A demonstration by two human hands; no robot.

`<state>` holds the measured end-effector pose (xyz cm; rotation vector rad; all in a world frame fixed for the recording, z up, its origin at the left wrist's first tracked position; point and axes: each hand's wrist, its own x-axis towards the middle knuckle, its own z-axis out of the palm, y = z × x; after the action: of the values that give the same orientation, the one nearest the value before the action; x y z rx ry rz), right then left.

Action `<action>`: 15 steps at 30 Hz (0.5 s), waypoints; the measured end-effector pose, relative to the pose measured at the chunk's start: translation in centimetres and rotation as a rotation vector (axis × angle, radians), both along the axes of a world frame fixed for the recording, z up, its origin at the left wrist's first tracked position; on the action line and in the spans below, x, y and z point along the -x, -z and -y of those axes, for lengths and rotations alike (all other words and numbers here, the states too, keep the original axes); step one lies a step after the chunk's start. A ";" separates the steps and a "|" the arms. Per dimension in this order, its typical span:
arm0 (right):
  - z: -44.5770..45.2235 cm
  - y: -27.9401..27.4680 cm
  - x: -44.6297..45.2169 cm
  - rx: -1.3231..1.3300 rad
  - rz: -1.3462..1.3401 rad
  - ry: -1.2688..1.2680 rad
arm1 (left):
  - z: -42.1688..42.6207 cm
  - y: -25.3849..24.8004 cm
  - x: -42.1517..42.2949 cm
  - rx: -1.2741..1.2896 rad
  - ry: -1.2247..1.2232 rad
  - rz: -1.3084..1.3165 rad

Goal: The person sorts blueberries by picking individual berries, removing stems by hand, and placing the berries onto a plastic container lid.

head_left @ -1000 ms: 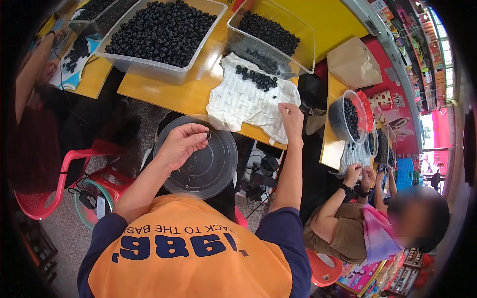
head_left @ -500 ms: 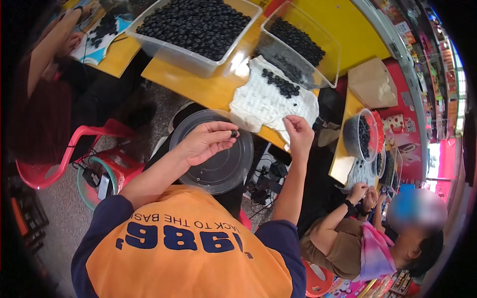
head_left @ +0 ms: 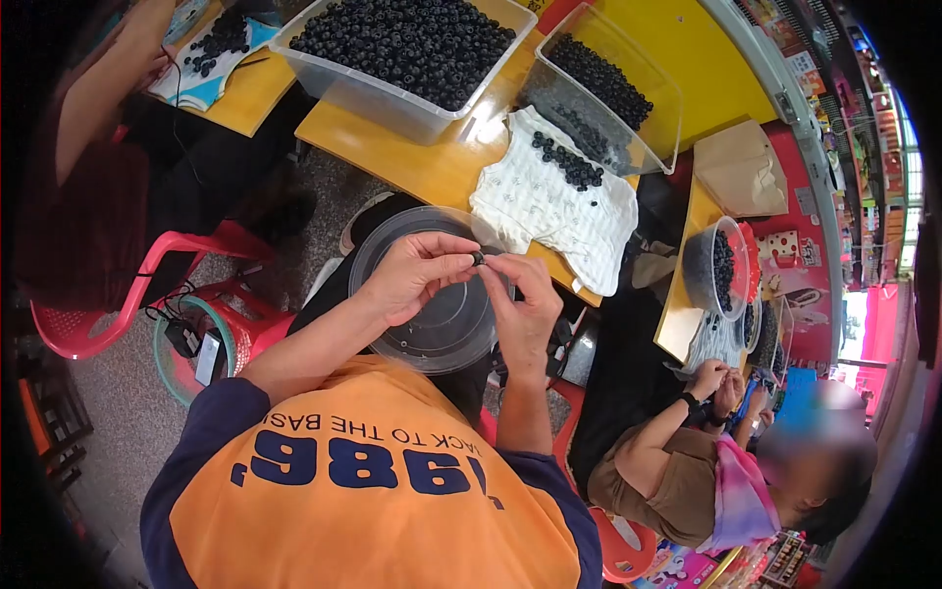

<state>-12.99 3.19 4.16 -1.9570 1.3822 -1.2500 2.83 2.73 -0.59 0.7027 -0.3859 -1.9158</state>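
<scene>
My left hand pinches a small round black piece between thumb and fingertips. From the other side, the closed fingertips of my right hand meet this piece; whether they also hold something tiny is hidden. Both hands are above a round clear plastic tub at my lap. Ahead, a white cloth lies over the table edge with several similar black pieces on it. Behind it stand a large clear bin full of black pieces and a second clear bin, partly filled.
A yellow table runs ahead of me. On the left are another person's arm, a red chair and a teal-rimmed basket. At right, a co-worker's hands are near a tub of black pieces.
My right hand has moved left and now meets the black piece at my left fingertips. My left hand has shifted slightly right and up. The view has shifted a little.
</scene>
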 end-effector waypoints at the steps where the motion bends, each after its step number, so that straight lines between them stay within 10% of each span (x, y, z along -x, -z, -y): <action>1: -0.2 0.5 -0.2 0.040 -0.020 0.010 | -0.1 0.0 0.1 0.004 0.005 -0.003; 12: 5.7 4.7 6.0 -0.169 0.144 0.240 | -0.4 1.0 1.1 -0.201 -0.058 -0.244; 15: 11.9 6.4 12.4 0.004 -0.259 0.348 | -0.3 1.3 1.0 -0.232 -0.023 -0.307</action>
<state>-25.43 -8.74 -2.27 -1.9944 1.9169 -1.1697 1.82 3.00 -1.93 0.5456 0.0368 -2.0267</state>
